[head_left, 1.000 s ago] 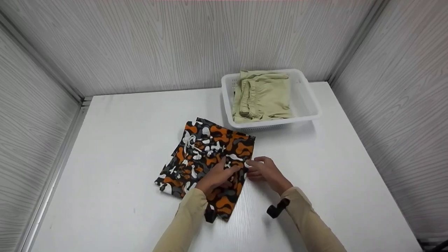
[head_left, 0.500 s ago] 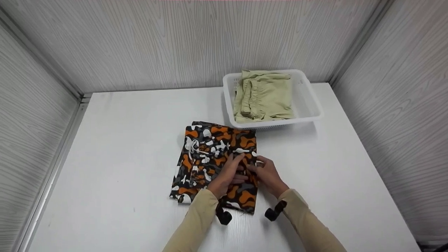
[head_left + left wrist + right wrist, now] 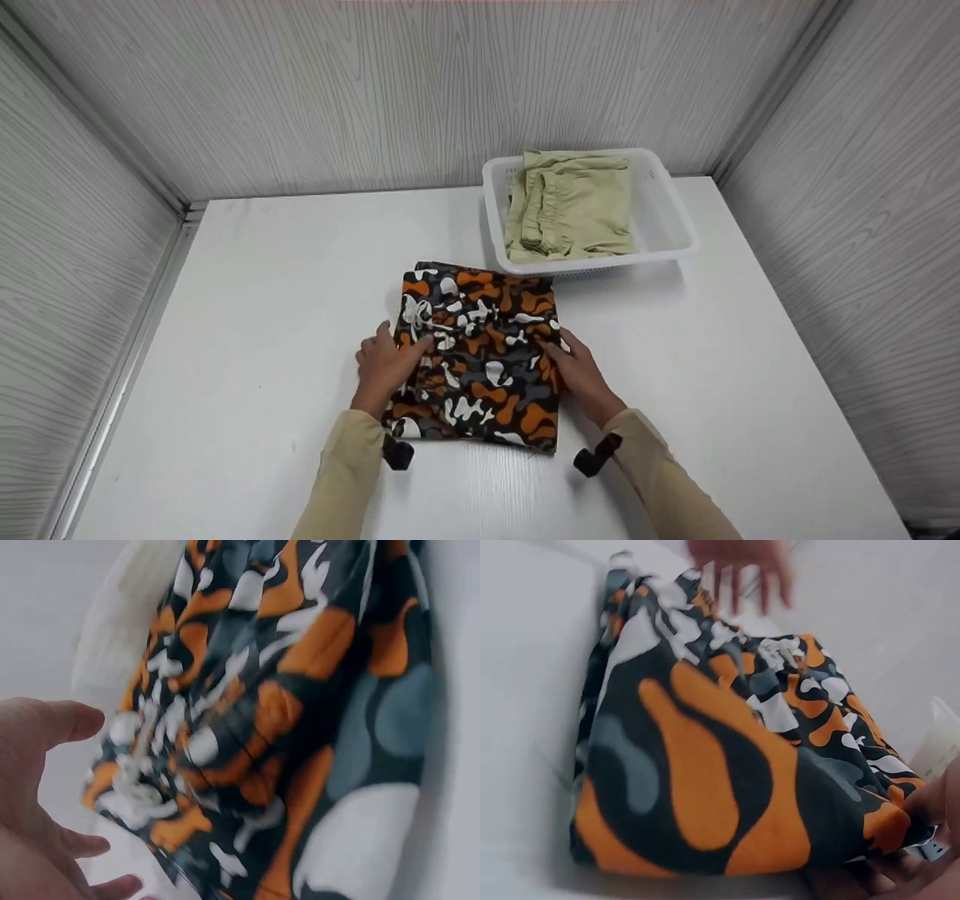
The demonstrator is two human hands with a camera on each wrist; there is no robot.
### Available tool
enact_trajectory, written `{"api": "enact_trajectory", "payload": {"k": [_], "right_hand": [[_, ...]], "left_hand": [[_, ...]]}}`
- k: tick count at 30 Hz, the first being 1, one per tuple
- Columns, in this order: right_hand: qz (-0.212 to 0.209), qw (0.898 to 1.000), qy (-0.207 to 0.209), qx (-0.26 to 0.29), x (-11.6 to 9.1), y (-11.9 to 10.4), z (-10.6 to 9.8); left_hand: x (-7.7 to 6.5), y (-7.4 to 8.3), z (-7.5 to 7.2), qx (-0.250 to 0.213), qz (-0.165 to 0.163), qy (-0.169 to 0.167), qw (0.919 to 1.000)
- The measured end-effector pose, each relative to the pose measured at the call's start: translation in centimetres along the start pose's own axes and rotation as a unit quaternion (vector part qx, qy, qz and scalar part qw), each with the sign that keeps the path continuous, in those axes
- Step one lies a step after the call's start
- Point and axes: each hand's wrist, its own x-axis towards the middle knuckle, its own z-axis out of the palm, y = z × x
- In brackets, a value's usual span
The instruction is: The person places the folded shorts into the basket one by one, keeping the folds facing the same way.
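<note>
Folded camouflage shorts (image 3: 484, 375), patterned in orange, black, grey and white with a white drawstring, lie on the white table in front of me. At their right edge my right hand (image 3: 589, 375) grips the cloth, thumb on top and fingers underneath, as the right wrist view shows. My left hand (image 3: 384, 367) is at the left edge of the shorts. In the left wrist view this left hand (image 3: 37, 795) has its thumb and fingers spread beside the waistband, with nothing held between them.
Behind the shorts, to the right, stands a white plastic basket (image 3: 600, 264) holding folded khaki garments (image 3: 589, 210). The shorts' far right corner reaches the basket's front side. Pale wood-grain panels (image 3: 337, 97) enclose the table (image 3: 262, 300) at the back and sides.
The shorts have turned straighter. My left hand has moved from the middle of the cloth to its left edge. My right hand has stayed at the right edge.
</note>
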Motion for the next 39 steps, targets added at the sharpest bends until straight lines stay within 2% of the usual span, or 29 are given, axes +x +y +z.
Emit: {"api": "enact_trajectory", "payload": {"k": [3, 7, 9, 12, 16, 19, 23, 28, 31, 36, 39], "right_hand": [[0.041, 0.994, -0.035, 0.096, 0.0, -0.2, -0.1], [0.069, 0.972, -0.08, 0.212, 0.0, -0.7, 0.1], [0.079, 0.964, -0.094, 0.238, -0.2, -0.9, 0.2], [0.09, 0.959, -0.098, 0.252, -0.3, -1.1, 0.3], [0.083, 0.962, -0.096, 0.241, -0.4, -1.1, 0.5], [0.084, 0.964, -0.089, 0.235, -0.4, -0.8, 0.6], [0.082, 0.97, -0.082, 0.216, -0.6, -0.5, 0.8], [0.064, 0.98, -0.087, 0.166, -1.6, -0.1, 1.1], [0.054, 0.982, -0.094, 0.152, -2.6, -0.2, 1.4], [0.025, 0.982, -0.113, 0.147, -3.7, -1.4, 2.1], [0.004, 0.981, -0.127, 0.148, -4.3, -2.3, 2.5]], "left_hand": [[0.6, -0.8, -0.4, -0.077, -0.044, -0.045, 0.995], [1.2, -0.6, -0.4, -0.168, -0.072, -0.077, 0.9801], [1.4, -0.4, -0.3, -0.182, -0.07, -0.086, 0.977], [1.5, -0.3, -0.1, -0.184, -0.054, -0.098, 0.9765], [1.3, -0.4, 0.1, -0.188, 0.002, -0.135, 0.9728], [0.8, -0.8, 0.2, -0.2, 0.046, -0.178, 0.9624], [-0.2, -1.5, 0.4, -0.217, 0.074, -0.212, 0.95], [-1.8, -3.0, 0.5, -0.251, 0.076, -0.214, 0.9408], [-2.9, -3.8, 0.2, -0.263, 0.077, -0.213, 0.9379], [-3.7, -4.5, -1.4, -0.283, 0.085, -0.214, 0.931], [-3.8, -4.8, -2.5, -0.303, 0.087, -0.218, 0.9235]]}}
